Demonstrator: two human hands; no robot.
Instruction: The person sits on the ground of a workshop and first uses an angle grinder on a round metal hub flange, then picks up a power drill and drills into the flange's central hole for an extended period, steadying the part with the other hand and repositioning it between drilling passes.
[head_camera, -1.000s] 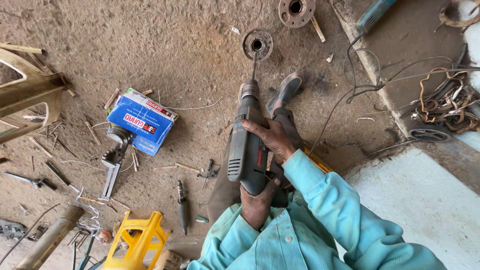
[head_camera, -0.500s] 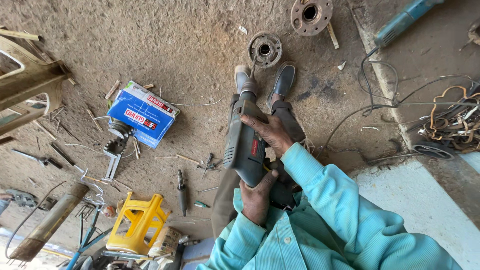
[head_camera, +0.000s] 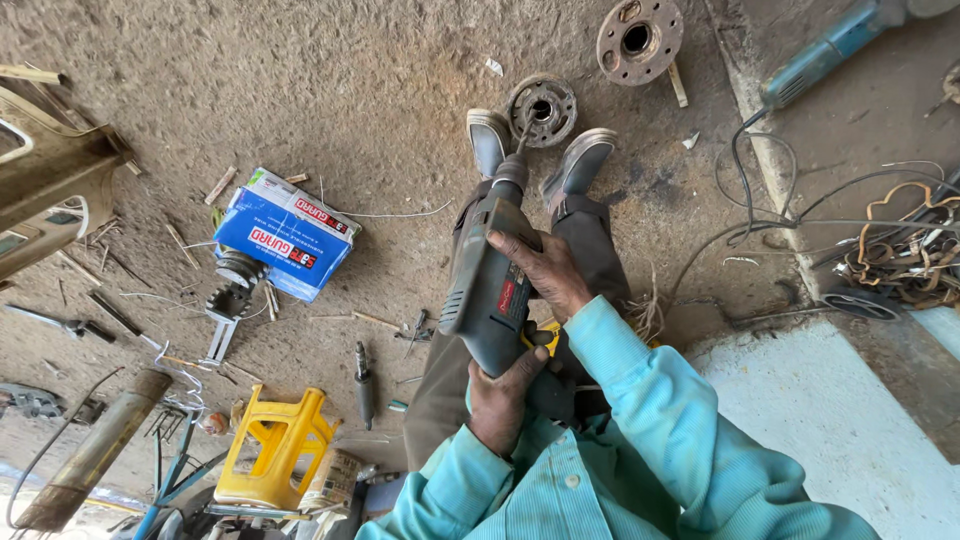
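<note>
I stand over a grey power drill (head_camera: 490, 285) held in both hands, its bit pointing down at a round metal hub (head_camera: 541, 108) on the dirt floor. My right hand (head_camera: 545, 272) wraps over the top of the drill body. My left hand (head_camera: 500, 400) grips the handle from below. My two shoes (head_camera: 535, 150) stand on either side of the hub. Turquoise sleeves cover both arms.
A rusty flange (head_camera: 639, 38) lies beyond the hub. A blue cardboard box (head_camera: 282, 237) and a metal gear part (head_camera: 232, 285) lie to the left, a yellow plastic stool (head_camera: 277, 445) lower left. Cables and scrap wire (head_camera: 900, 245) lie at the right by a concrete ledge.
I have shifted forward so that the hub lies between my shoes. The drill is tilted more steeply, with its bit down on the hub. Both hands keep their grip.
</note>
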